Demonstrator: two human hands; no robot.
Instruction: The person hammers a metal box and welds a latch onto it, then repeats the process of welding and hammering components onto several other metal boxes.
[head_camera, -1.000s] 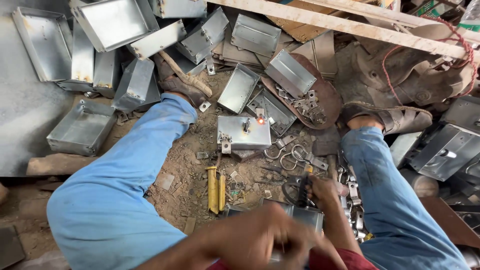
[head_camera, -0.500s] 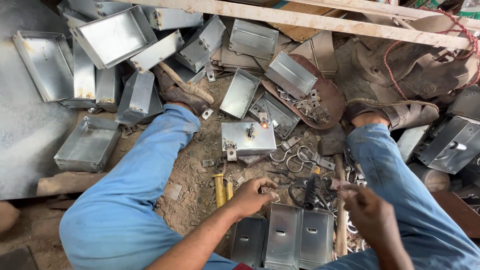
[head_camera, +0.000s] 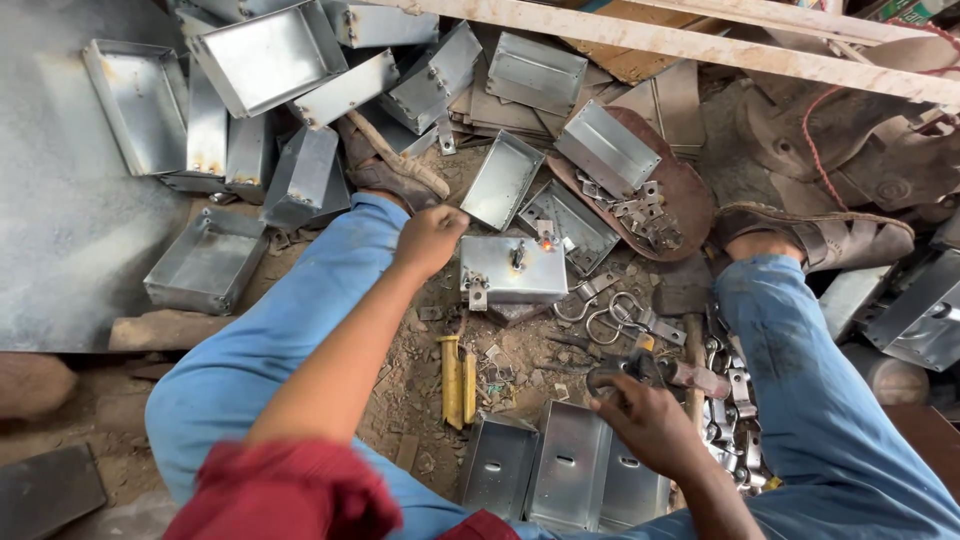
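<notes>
Seated on a dirt floor among sheet-metal parts, blue-trousered legs spread. Left hand stretched forward, fingers curled shut with nothing seen inside, just beside the left edge of a closed metal box lying between the knees; small fittings on top of that box. Right hand low and near — fingers closed round a dark tool, hard to make out; just behind three flat metal pieces laid side by side. Yellow-handled tool on the dirt between; open metal trays heaped beyond.
</notes>
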